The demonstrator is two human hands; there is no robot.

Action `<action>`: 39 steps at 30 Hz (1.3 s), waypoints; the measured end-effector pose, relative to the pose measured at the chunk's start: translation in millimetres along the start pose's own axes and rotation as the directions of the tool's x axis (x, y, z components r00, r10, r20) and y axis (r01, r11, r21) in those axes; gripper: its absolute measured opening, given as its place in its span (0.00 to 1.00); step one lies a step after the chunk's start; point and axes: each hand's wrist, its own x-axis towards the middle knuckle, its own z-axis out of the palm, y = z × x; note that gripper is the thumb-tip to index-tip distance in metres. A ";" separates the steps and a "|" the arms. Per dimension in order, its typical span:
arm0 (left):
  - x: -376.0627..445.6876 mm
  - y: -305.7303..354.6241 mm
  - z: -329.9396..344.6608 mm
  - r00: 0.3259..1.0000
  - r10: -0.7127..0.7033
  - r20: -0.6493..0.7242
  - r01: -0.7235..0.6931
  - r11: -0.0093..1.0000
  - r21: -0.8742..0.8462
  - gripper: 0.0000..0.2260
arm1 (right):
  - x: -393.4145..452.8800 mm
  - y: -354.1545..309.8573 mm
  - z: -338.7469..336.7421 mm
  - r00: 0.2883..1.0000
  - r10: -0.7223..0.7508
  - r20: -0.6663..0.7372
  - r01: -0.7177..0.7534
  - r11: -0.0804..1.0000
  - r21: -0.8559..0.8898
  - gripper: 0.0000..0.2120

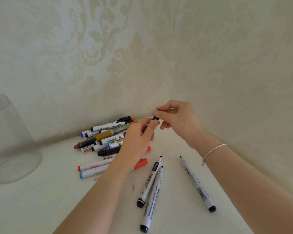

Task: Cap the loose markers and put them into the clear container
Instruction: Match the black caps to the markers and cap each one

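My left hand (139, 137) and my right hand (176, 119) meet above the table's back corner, both pinching a small black marker piece (155, 118) between their fingertips; whether it is a cap or a marker end I cannot tell. A pile of several capped markers (107, 137) lies behind and under my left hand. Three uncapped white markers with black tips lie in front: one (150, 181), one (153, 200) and one (197, 184). The clear container (12, 141) stands at the far left.
The white tabletop (57, 191) meets patterned wallpaper (142, 56) in a corner just behind my hands. Small dark specks (133, 186) mark the surface near the uncapped markers. A bracelet (211, 152) sits on my right wrist.
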 end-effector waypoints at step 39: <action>22.3 -5.7 -33.0 0.960 -0.100 -0.262 0.069 0.990 -0.127 0.10 | 111.4 93.7 28.1 0.996 0.082 0.036 -0.064 0.930 -0.361 0.16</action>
